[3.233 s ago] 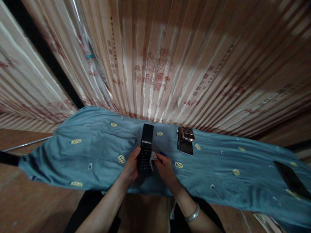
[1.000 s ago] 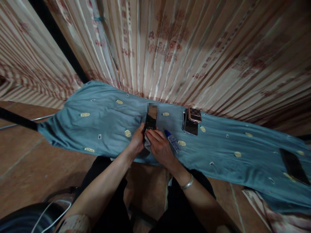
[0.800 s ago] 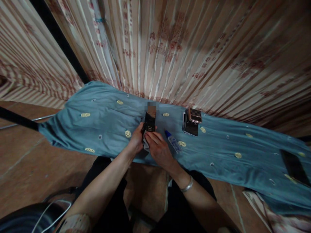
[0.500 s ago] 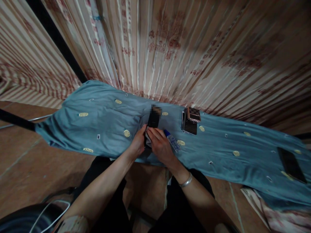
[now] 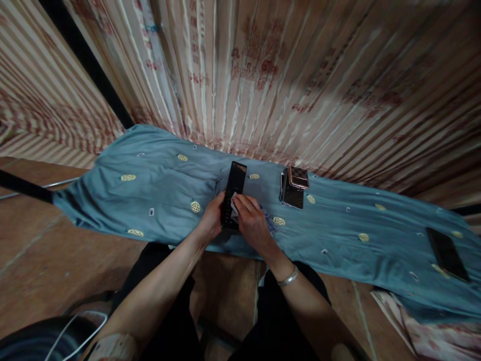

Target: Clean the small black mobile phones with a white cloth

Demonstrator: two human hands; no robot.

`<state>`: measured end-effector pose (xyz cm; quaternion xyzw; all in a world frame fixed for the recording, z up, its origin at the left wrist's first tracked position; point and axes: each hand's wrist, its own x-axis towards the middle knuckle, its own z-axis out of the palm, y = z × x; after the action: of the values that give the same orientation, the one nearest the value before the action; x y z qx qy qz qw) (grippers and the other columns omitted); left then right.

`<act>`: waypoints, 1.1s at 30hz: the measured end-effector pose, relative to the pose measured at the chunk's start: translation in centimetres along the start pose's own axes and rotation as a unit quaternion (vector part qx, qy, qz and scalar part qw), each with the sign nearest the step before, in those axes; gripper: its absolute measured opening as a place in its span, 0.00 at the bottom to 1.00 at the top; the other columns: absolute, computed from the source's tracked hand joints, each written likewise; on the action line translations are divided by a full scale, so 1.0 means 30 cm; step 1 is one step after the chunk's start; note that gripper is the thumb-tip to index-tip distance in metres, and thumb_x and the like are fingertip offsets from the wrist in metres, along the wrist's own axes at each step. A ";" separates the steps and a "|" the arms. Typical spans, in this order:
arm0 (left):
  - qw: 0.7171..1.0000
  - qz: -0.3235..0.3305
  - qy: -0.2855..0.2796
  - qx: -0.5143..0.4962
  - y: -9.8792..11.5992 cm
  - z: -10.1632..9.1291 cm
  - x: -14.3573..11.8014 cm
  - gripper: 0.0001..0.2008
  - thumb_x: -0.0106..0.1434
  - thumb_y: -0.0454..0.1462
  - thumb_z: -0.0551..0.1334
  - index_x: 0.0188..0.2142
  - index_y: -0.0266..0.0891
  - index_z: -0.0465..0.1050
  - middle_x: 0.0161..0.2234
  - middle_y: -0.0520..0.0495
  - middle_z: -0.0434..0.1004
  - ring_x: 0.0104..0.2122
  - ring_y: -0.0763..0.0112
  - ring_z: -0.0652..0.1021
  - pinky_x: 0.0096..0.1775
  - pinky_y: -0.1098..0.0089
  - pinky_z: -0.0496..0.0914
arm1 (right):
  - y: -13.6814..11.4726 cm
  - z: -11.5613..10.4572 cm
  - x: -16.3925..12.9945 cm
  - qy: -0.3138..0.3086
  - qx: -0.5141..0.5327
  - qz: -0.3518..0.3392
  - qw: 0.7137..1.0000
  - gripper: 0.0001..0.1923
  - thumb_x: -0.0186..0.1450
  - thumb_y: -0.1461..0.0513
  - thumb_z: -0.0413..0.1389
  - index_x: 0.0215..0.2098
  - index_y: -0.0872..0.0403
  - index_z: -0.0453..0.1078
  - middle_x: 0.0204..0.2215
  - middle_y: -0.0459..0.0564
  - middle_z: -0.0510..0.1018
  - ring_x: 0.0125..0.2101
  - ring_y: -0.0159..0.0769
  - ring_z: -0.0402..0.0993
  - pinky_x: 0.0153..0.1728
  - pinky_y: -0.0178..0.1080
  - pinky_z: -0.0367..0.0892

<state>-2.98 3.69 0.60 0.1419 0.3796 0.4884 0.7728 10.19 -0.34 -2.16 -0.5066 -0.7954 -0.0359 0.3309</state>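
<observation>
An open black flip phone (image 5: 237, 176), its screen half pointing away from me and its keypad half nearer, is in my left hand (image 5: 213, 216). The fingers of that hand are wrapped around its left edge. My right hand (image 5: 254, 220) pinches a small pale cloth (image 5: 234, 208) and presses it on the keypad half, covering part of the keys. Just beyond the right hand lies a clear, blue-marked bottle (image 5: 270, 221), partly hidden by that hand.
A blue-green pineapple-print cloth (image 5: 169, 185) covers the long narrow surface. Right of the hands sits a stack of flat dark devices (image 5: 295, 195) with a checkered, gold-edged piece (image 5: 299, 177) on top. A dark smartphone (image 5: 447, 253) lies far right. Striped curtains (image 5: 255, 90) hang behind.
My right hand has slid slightly right with the cloth, uncovering more of the keypad. It now hides the bottle's blue cap. My left hand keeps hold of the flip phone.
</observation>
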 end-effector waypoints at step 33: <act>0.996 -0.085 0.002 -0.012 0.051 0.008 0.003 0.26 0.76 0.44 0.47 0.51 0.28 0.78 0.32 0.38 0.84 0.33 0.63 0.84 0.33 0.69 0.77 | -0.063 -0.027 -0.026 -0.052 0.009 -0.053 0.997 0.21 0.74 0.69 0.49 0.62 0.61 0.72 0.58 0.61 0.79 0.58 0.45 0.73 0.63 0.47 0.71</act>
<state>-3.77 4.55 1.62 0.0986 0.3862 0.4260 0.8122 9.23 -2.19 -1.46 -0.4621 -0.8374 -0.0204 0.2913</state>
